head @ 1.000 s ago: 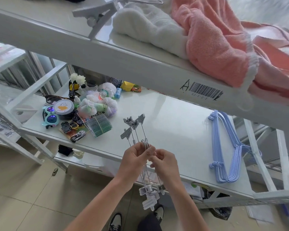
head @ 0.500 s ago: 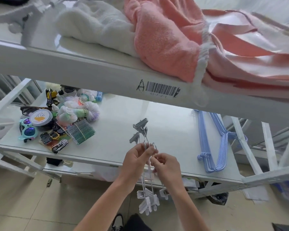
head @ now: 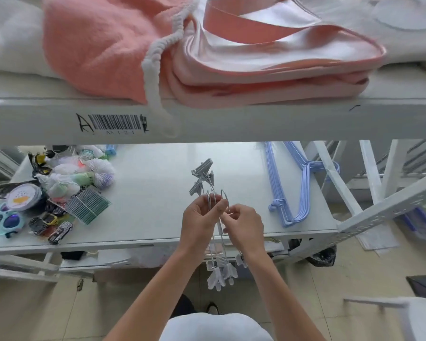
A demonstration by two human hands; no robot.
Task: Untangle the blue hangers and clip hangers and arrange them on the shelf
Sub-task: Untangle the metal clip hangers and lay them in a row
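White metal shelf (head: 158,217) at waist height, person standing at its front edge. Left hand (head: 198,223) and right hand (head: 244,226) both pinched shut on the clip hangers (head: 215,217), bunched together, fingertips meeting at the wire hooks mid-bundle. Looks like a hold for picking one hook free of the others. Clips stick up above the fingers over the shelf; more clips dangle below the wrists, off the shelf edge. Bundle is in the air, not resting. Blue hangers (head: 288,190) lie flat and stacked, well right of the hands, seemingly already sorted. Small clutter (head: 54,193) at far left.
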